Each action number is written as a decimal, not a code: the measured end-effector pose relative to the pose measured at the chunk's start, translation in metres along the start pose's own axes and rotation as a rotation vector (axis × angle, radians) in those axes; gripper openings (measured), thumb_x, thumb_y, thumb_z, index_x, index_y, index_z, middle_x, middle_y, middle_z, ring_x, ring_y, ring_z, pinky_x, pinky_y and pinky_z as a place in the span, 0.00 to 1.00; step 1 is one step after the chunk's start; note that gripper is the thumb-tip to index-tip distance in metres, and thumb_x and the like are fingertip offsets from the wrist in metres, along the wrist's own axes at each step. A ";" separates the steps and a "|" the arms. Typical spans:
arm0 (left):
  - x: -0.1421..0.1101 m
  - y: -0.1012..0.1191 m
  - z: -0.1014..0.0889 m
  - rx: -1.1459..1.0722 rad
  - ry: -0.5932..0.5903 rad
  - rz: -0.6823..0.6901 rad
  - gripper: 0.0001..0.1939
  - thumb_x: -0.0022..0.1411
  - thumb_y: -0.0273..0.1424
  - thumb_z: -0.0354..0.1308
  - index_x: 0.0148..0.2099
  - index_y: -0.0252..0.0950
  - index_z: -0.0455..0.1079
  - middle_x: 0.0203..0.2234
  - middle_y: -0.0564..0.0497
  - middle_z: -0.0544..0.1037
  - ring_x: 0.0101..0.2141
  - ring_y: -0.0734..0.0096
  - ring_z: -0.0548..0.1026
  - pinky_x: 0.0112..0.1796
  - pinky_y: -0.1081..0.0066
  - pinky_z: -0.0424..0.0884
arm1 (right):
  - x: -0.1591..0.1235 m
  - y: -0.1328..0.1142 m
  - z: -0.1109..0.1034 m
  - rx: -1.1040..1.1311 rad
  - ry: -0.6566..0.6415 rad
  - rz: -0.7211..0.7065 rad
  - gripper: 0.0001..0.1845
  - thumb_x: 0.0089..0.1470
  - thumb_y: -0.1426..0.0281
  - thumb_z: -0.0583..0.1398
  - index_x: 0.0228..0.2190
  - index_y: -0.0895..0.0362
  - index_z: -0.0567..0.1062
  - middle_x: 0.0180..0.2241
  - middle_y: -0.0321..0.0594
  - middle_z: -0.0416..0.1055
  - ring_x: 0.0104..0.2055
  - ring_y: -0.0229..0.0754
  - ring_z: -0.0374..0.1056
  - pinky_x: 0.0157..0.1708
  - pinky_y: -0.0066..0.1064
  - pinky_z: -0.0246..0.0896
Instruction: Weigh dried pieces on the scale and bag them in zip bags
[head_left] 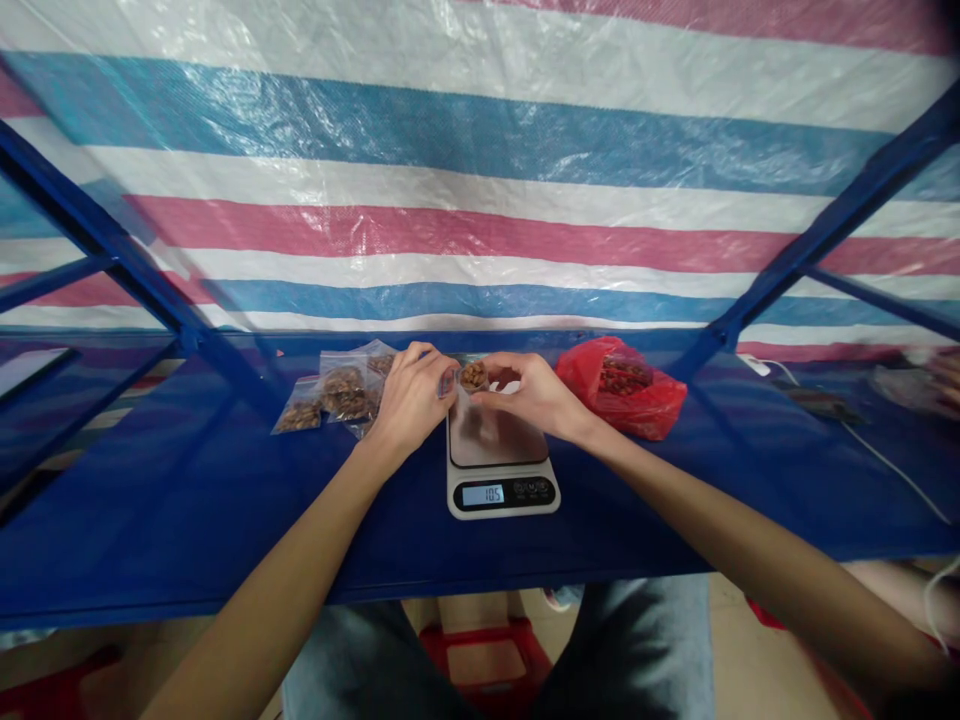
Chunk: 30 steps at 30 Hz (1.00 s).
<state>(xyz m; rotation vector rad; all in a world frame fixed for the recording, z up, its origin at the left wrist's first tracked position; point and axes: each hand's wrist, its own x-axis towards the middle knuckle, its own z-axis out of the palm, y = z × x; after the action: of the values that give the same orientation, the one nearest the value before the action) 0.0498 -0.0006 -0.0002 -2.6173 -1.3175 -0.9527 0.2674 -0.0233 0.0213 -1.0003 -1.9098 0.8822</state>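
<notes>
Over the metal plate of a white digital scale (504, 492), my right hand (532, 392) grips a small clear cup (474, 376) of brown nut-like pieces between thumb and fingers. Just left of it, my left hand (416, 393) is closed, its fingertips pinching what looks like a clear plastic bag (448, 383). Most of that bag is hidden by the hand. The scale's lit display shows digits like 105; a decimal point is hard to make out. Beside my left hand lie several clear zip bags (345, 392) with brown pieces inside.
A red plastic bag (622, 388) of dark reddish-brown pieces sits right of the scale. Blue metal posts (817, 225) slant up at both sides, with a striped sheet (480, 240) behind. A white cable (885, 455) and another person's hand (946, 380) are at far right.
</notes>
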 end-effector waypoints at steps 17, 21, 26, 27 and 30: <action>0.001 0.001 -0.009 0.048 -0.058 -0.056 0.08 0.63 0.28 0.66 0.45 0.37 0.76 0.42 0.43 0.82 0.53 0.48 0.73 0.51 0.55 0.70 | 0.021 -0.022 0.003 -0.506 -0.141 -0.054 0.06 0.59 0.67 0.70 0.34 0.57 0.81 0.33 0.37 0.71 0.32 0.38 0.66 0.33 0.31 0.56; 0.001 0.001 -0.009 0.050 -0.053 -0.087 0.06 0.64 0.32 0.65 0.43 0.37 0.76 0.40 0.42 0.83 0.51 0.46 0.74 0.48 0.53 0.70 | 0.026 -0.033 0.007 -0.641 -0.171 -0.104 0.06 0.63 0.67 0.68 0.34 0.57 0.81 0.34 0.39 0.69 0.35 0.41 0.67 0.36 0.33 0.59; 0.000 -0.004 -0.006 0.052 -0.014 -0.139 0.06 0.62 0.31 0.66 0.42 0.39 0.75 0.40 0.42 0.83 0.50 0.44 0.74 0.47 0.52 0.71 | 0.034 -0.046 0.013 -0.884 -0.229 -0.237 0.08 0.68 0.69 0.63 0.44 0.60 0.81 0.43 0.49 0.72 0.45 0.50 0.70 0.45 0.41 0.66; 0.000 -0.004 -0.005 0.047 -0.008 -0.153 0.06 0.61 0.31 0.66 0.42 0.39 0.75 0.40 0.41 0.83 0.50 0.44 0.74 0.47 0.52 0.71 | 0.036 -0.048 0.015 -0.924 -0.243 -0.267 0.08 0.68 0.71 0.62 0.45 0.61 0.80 0.45 0.50 0.72 0.47 0.51 0.70 0.47 0.43 0.66; 0.001 -0.006 -0.006 -0.007 0.012 -0.218 0.05 0.61 0.31 0.64 0.41 0.37 0.75 0.39 0.40 0.82 0.49 0.44 0.75 0.47 0.52 0.72 | 0.044 -0.055 0.020 -1.076 -0.262 -0.363 0.10 0.66 0.80 0.60 0.45 0.62 0.80 0.47 0.53 0.73 0.53 0.55 0.69 0.52 0.45 0.65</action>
<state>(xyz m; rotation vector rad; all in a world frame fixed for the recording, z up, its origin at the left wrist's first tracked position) 0.0431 0.0016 0.0040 -2.5068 -1.6248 -0.9979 0.2158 -0.0141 0.0728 -1.0607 -2.7328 -0.3295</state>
